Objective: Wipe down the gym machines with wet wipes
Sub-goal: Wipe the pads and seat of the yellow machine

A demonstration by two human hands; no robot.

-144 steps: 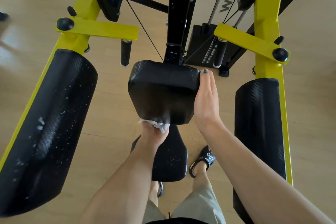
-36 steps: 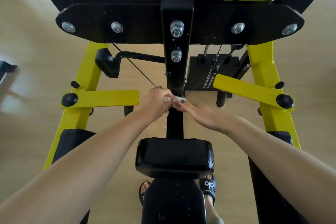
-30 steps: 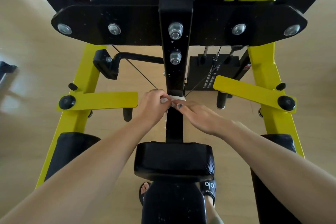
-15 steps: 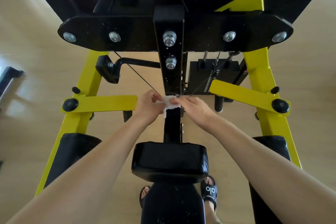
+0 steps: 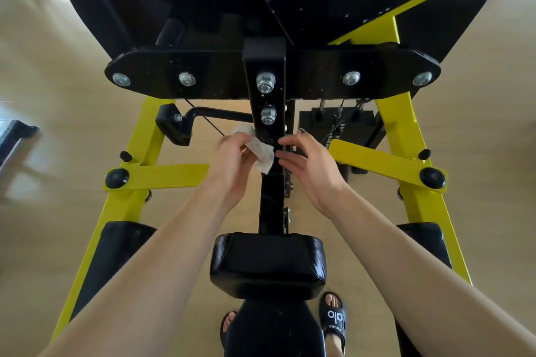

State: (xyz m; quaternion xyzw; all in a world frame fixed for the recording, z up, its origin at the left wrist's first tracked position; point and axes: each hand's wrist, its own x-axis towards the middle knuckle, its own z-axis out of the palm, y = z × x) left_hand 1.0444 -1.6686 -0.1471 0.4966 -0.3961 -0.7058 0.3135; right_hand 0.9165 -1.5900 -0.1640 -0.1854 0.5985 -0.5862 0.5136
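Two hands, crumpled wipe, wooden floor

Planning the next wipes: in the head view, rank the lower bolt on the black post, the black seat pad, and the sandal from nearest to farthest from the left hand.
1. Lower bolt, just above and right of the left hand.
2. Black seat pad, below the hand.
3. Sandal, bottom right on the floor.
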